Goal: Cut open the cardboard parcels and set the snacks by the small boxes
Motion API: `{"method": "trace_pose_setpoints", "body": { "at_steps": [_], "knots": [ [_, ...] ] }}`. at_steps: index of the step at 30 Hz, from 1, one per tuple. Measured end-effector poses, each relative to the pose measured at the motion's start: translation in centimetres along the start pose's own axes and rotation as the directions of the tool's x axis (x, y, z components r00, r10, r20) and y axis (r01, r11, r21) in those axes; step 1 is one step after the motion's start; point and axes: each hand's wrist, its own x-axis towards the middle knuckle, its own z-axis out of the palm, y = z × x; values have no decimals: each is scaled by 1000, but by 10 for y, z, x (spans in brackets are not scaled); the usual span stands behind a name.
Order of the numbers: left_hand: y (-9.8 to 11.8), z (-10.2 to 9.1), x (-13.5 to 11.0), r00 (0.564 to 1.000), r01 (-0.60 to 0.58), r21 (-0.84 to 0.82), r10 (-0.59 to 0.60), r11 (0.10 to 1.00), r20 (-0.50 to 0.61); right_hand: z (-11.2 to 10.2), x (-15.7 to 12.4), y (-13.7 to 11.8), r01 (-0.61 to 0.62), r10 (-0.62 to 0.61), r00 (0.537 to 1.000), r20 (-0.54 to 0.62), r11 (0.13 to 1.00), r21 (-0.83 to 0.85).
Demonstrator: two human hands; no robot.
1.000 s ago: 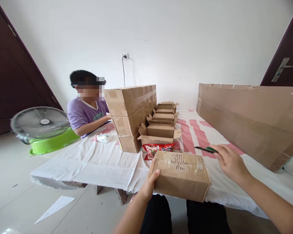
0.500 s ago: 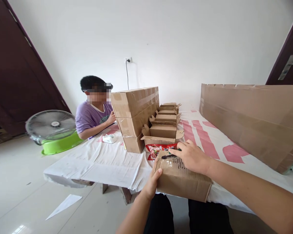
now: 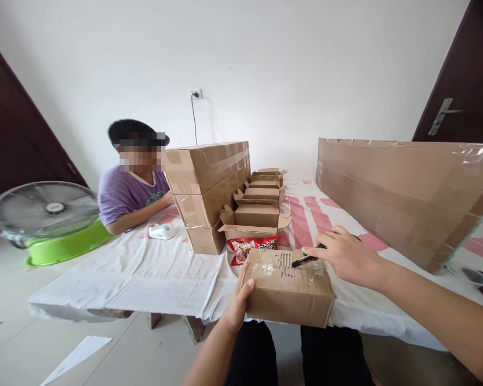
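Observation:
A closed cardboard box (image 3: 290,300) with shiny tape and several cut slits in its top sits at the table's near edge. My left hand (image 3: 238,303) grips its left end, thumb on the near face and the other fingers hidden behind. In my right hand (image 3: 342,254) is a utility knife (image 3: 304,261) with a dark blade and bits of green handle showing. The blade tip lies over the box top, beside the slits; I cannot tell whether it touches. Just behind the box lies a red printed packet (image 3: 251,245).
Several open cardboard boxes (image 3: 255,216) stand in a row behind the packet, beside stacked taped boxes (image 3: 201,198). A long cardboard panel (image 3: 394,187) stands on the right. A person (image 3: 123,195) sits at the left, near a white tape dispenser (image 3: 162,231) and a fan (image 3: 44,209).
My right hand has moved right with the utility knife, uncovering the slits in the box top. My left hand keeps its hold. The whole view has shifted, so most things appear farther left.

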Motion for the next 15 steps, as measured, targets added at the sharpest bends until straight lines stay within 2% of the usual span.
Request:
{"method": "trace_pose_setpoints", "body": {
  "at_steps": [4,8,15],
  "knots": [
    [-3,-3,1,999,-22,-11,23,1000,32,-10,-28,16,-34,35,998,43,999,-20],
    [-2,-1,1,999,-32,-15,32,999,5,-9,-50,19,-71,72,997,25,997,-34],
    [-17,-13,7,999,4,-20,-3,1000,47,2,-52,8,-74,72,997,-27,995,-65]
  ]
}}
